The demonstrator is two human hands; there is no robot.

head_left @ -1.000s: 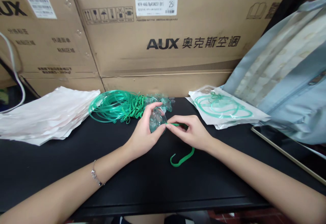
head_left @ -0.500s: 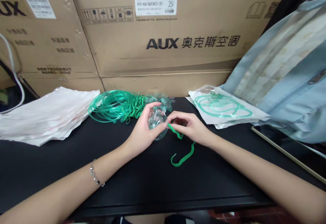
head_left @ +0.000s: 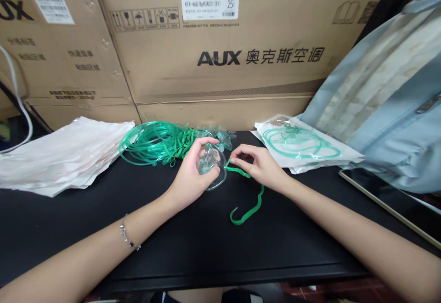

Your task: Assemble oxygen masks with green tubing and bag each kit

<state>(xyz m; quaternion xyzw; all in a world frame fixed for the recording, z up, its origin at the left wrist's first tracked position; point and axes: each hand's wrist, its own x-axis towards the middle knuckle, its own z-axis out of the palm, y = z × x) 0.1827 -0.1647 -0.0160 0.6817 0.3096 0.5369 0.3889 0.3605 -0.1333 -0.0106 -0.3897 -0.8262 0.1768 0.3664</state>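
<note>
Left hand [head_left: 193, 171] gripped the clear, domed plastic mask [head_left: 208, 162] over the black worktop [head_left: 193, 243] — right hand [head_left: 262, 164] pinched the ribbon-like green strap [head_left: 256, 208] just beside its right rim — loose length trailing nearward.

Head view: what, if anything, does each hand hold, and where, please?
Left hand: clear mask, by its body. Right hand: green strap, near the mask.
</note>
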